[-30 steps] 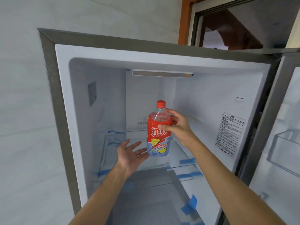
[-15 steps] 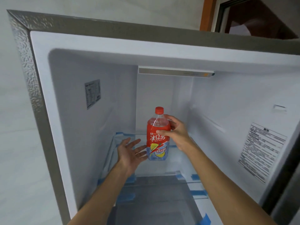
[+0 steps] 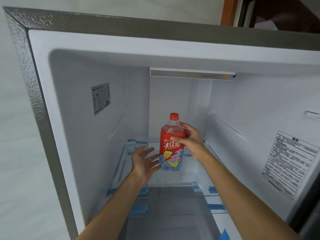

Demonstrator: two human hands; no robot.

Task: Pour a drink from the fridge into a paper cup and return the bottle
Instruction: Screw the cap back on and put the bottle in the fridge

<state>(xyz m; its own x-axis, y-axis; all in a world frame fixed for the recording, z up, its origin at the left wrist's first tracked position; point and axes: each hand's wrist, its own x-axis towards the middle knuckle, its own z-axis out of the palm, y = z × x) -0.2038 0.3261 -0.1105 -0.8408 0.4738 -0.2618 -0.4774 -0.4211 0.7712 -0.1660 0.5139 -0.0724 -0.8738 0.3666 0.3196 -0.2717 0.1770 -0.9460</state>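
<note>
right hand [image 3: 191, 141] fingers wrapped round the bottle [image 3: 171, 144] shoulder, bottle upright inside the fridge [image 3: 103, 135], left hand [image 3: 143, 162] open, fingertips just beside its base

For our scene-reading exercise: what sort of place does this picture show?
Probably a home kitchen, at an open fridge: a glass shelf inside, and an ice tea bottle gripped by the right hand.

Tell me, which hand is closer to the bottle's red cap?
Right. The right hand grips the bottle just below the red cap; the left hand is open beside the bottle's lower part.
</note>
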